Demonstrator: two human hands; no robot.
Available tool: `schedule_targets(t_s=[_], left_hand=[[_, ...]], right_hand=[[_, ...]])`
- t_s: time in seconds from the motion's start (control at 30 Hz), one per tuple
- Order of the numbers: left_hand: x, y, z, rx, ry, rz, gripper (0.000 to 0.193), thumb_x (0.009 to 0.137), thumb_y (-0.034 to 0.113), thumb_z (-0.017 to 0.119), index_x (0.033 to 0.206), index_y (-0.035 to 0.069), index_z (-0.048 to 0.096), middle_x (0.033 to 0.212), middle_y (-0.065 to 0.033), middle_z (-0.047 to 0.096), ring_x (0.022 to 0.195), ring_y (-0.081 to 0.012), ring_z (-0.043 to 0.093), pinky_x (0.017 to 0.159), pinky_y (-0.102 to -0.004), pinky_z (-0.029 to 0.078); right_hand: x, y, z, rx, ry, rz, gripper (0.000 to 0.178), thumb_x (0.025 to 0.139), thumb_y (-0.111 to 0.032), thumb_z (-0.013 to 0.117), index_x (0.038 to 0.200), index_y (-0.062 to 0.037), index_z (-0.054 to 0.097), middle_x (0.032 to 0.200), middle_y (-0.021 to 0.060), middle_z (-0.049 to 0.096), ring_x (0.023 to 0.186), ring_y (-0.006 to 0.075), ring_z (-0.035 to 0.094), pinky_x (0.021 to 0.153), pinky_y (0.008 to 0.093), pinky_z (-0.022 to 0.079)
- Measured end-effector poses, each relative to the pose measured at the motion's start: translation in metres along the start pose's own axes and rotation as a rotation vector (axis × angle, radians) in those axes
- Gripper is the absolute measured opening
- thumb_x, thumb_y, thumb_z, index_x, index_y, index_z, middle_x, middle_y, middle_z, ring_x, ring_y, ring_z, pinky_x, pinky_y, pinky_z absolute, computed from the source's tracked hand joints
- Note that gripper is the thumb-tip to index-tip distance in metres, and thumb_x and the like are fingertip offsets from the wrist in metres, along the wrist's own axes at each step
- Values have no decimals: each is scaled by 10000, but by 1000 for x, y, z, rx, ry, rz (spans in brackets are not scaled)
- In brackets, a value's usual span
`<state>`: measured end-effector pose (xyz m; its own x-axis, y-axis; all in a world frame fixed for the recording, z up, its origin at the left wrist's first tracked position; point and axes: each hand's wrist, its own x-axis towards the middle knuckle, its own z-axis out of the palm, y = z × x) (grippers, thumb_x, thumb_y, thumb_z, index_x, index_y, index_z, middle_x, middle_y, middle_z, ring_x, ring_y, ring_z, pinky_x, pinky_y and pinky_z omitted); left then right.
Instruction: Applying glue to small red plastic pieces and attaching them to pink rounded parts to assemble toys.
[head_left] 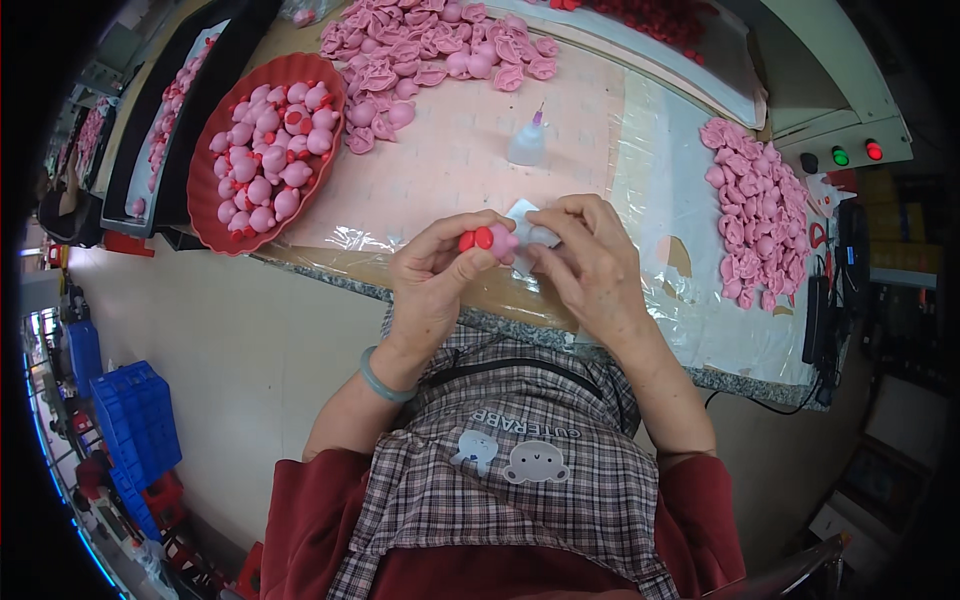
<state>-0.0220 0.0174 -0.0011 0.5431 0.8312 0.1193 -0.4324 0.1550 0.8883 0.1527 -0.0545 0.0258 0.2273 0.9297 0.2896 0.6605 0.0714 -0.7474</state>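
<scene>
My left hand point(425, 275) is closed round a small pink toy figure point(503, 243) with red feet, held just above the table's near edge. Close beside it, the thumb and fingers of my right hand point(600, 265) pinch a small whitish translucent piece point(541, 237), whose kind I cannot make out. Under both hands lies a flat white piece point(521, 212), partly covered by the fingers. Farther off, a squeeze bottle point(526, 145) with a purple needle tip stands upright on the table.
At the left, a red scalloped bowl point(200, 165) holds many pink-and-red figures. Loose pink parts point(430, 50) heap at the back; another pile point(755, 215) lies right. A machine with green and red lights point(857, 151) borders the back right. Blue crates point(135, 425) stand on the floor.
</scene>
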Motion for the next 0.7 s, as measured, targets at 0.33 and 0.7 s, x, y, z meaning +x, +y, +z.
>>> schedule_targets(t_s=[0.33, 0.7], left_hand=[[-3, -2, -1, -7, 7, -21, 338, 892, 75, 691, 1200, -36, 604, 1166, -187, 647, 1044, -236, 647, 907, -350, 544], [-7, -9, 13, 315, -10, 143, 293, 833, -37, 715, 1121, -40, 660, 1142, -139, 676, 1051, -197, 631, 927, -321, 519]], right_hand=[[1, -2, -2, 46, -21, 74, 104, 859, -26, 674, 925, -2, 597, 990, 83, 581, 842, 171, 606, 733, 287, 499], [-10, -11, 13, 665, 38, 318, 71, 931, -30, 626, 942, 7, 567, 824, 69, 658, 720, 82, 633, 653, 238, 524]])
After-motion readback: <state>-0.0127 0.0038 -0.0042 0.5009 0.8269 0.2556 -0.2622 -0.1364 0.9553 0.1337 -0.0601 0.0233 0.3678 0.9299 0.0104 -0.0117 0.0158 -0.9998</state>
